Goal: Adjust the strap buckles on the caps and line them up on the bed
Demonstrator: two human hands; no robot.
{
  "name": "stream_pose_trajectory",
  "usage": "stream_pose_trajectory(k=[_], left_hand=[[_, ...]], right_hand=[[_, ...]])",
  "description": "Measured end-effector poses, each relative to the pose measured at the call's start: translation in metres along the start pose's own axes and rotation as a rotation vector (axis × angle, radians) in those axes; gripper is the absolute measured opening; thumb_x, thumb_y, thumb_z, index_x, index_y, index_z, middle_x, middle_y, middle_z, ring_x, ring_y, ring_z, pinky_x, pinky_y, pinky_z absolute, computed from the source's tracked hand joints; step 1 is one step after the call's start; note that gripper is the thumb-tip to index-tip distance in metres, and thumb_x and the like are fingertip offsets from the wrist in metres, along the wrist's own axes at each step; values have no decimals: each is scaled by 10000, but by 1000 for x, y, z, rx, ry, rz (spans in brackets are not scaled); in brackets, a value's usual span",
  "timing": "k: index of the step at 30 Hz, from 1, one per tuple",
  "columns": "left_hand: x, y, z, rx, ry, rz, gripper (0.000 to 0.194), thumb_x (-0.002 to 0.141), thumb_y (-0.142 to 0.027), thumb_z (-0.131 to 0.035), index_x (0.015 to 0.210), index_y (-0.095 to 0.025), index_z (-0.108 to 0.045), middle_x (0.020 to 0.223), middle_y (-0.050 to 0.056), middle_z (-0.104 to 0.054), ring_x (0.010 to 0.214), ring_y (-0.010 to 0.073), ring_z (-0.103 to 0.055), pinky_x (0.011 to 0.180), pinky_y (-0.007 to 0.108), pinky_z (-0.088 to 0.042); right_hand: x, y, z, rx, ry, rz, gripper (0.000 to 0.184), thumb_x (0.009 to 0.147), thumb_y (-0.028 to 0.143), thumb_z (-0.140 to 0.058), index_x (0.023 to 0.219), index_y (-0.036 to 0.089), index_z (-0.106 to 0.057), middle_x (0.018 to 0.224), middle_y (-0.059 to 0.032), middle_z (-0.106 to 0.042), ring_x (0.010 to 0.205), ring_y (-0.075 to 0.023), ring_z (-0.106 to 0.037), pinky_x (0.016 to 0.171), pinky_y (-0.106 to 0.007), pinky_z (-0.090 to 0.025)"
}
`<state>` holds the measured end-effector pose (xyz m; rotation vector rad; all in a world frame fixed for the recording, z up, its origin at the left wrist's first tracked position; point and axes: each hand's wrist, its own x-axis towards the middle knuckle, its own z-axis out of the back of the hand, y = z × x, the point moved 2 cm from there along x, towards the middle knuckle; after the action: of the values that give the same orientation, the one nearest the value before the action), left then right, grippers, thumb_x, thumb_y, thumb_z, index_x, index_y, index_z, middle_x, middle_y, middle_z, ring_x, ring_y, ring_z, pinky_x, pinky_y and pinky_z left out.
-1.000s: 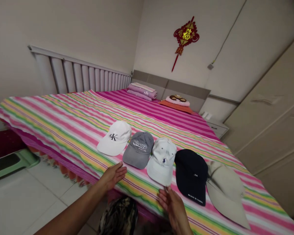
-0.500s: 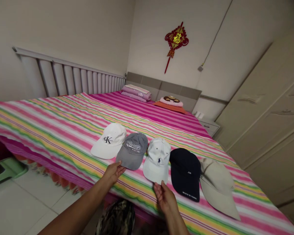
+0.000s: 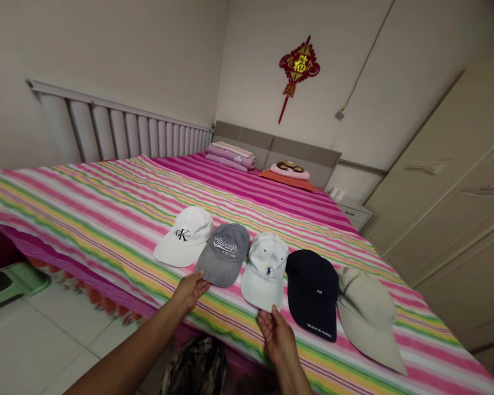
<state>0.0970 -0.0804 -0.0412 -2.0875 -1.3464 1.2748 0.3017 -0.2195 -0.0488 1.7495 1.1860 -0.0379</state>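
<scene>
A row of caps lies on the striped bedsheet near the bed's front edge. My left hand (image 3: 192, 286) is closed on the left side of the brim of the grey baseball cap (image 3: 226, 252), which has white lettering. My right hand (image 3: 276, 332) pinches the front of the brim of the pale baseball cap (image 3: 267, 269) with a small dark logo, thumb on top. To the left of the grey one sits a white baseball cap (image 3: 187, 233) marked CK. A black baseball cap (image 3: 313, 291) and then a beige cap (image 3: 368, 312) lie to the right.
The striped sheet (image 3: 107, 219) covers the near bed. Folded purple bedding (image 3: 230, 158) and a pink folded item (image 3: 290, 171) rest by the headboard (image 3: 251, 137). A radiator (image 3: 127, 129) stands left, a nightstand (image 3: 356, 214) and wardrobe (image 3: 440, 192) right, a green stool (image 3: 14, 285) low left.
The view shifts very slightly. Both hands stay at the same two brims, and the caps keep their places.
</scene>
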Motion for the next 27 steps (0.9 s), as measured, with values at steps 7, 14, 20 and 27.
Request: stream_pose_trajectory(k=[7, 14, 20, 27], left_hand=[[-24, 13, 9, 60, 18, -57, 109, 802, -244, -500, 809, -135, -510, 634, 70, -633, 523, 156, -620, 548, 270, -509], [-49, 33, 35, 164, 96, -44, 275, 729, -336, -593, 937, -180, -505, 814, 70, -650, 565, 135, -622, 579, 265, -491], [-45, 33, 35, 375, 65, -129, 193, 651, -169, -627, 828, -150, -553, 684, 43, -622, 547, 123, -575, 567, 231, -441], [-81, 105, 45, 1288, 412, -580, 142, 652, -175, -522, 760, -224, -600, 793, 50, -624, 773, 214, -535, 751, 341, -370]], right_hand=[[-5, -10, 8, -65, 56, 78, 332, 625, 362, -694, 787, 142, -506, 622, -22, -659, 573, -139, -640, 592, -261, -541], [-20, -17, 20, -153, 66, 109, 379, 558, 394, -723, 743, 166, -483, 615, -9, -650, 585, -148, -636, 628, -287, -522], [-18, -29, 38, -585, 231, 265, 315, 698, 480, -544, 718, 174, -471, 614, 8, -584, 490, -109, -540, 469, -222, -413], [-25, -81, 69, -905, 380, 380, 202, 562, 359, -607, 494, 196, -510, 441, 39, -496, 443, -116, -454, 457, -219, -355]])
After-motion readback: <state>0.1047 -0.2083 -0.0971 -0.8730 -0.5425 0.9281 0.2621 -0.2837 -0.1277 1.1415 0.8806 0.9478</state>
